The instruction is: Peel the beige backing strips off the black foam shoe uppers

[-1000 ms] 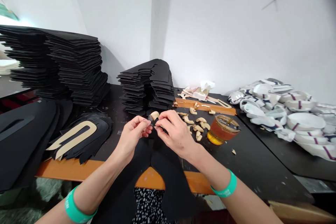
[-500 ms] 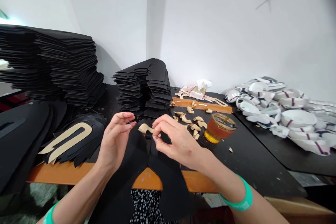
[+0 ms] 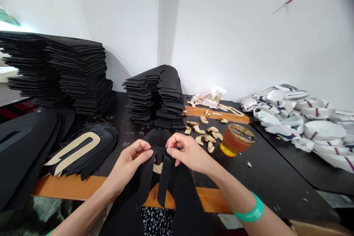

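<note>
Between my hands is a black U-shaped piece [image 3: 165,179], its two legs pointing toward me. My left hand [image 3: 135,156] pinches its upper left edge, thumb against fingers. On the opposite side, the bent fingers and thumb of my right hand [image 3: 186,150] grip its upper right edge. Beneath lies a larger black cut panel [image 3: 184,195], with two wide legs reaching over the table's front edge. A small beige curled strip [image 3: 158,168] shows through the gap in the U-shaped piece; part of it is covered.
Black panel stacks [image 3: 168,81] stand at the back and left. U-shaped pieces [image 3: 80,147], one beige on top, lie left. On the right are beige curled strips [image 3: 211,136], a glass jar of amber liquid [image 3: 235,142] and a heap of white shoe-like parts [image 3: 312,125].
The beige curled strip has left my right fingers and lies lower on the black panel. A black U-shaped piece is now over it, held by both hands, which have come down.
</note>
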Demonstrator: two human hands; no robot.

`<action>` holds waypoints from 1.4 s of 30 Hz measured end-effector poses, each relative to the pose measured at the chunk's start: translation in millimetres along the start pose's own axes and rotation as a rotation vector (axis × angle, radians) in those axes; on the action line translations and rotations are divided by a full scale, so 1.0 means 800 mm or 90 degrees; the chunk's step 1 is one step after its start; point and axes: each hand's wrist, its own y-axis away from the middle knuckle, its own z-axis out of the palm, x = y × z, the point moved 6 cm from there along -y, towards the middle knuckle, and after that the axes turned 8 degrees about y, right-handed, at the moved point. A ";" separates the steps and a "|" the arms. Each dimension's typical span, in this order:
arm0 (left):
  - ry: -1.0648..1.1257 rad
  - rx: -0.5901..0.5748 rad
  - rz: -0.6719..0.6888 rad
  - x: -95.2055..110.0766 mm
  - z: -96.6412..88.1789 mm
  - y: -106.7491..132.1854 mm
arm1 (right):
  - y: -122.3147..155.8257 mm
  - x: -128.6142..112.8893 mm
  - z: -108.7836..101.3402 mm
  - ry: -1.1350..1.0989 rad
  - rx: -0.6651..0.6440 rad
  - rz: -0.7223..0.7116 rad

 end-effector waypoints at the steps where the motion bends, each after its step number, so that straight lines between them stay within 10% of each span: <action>1: -0.004 -0.003 -0.015 -0.006 0.000 -0.004 | -0.004 0.012 0.003 -0.001 -0.009 0.029; 10: -0.160 -0.010 -0.086 -0.055 -0.015 -0.061 | -0.046 0.073 0.014 0.191 0.001 0.144; 20: -0.548 0.028 0.000 -0.022 -0.018 -0.080 | -0.065 0.085 0.013 0.291 0.037 0.137; 42: -0.633 0.005 0.004 -0.027 -0.012 -0.085 | -0.069 0.084 0.016 0.359 0.038 0.137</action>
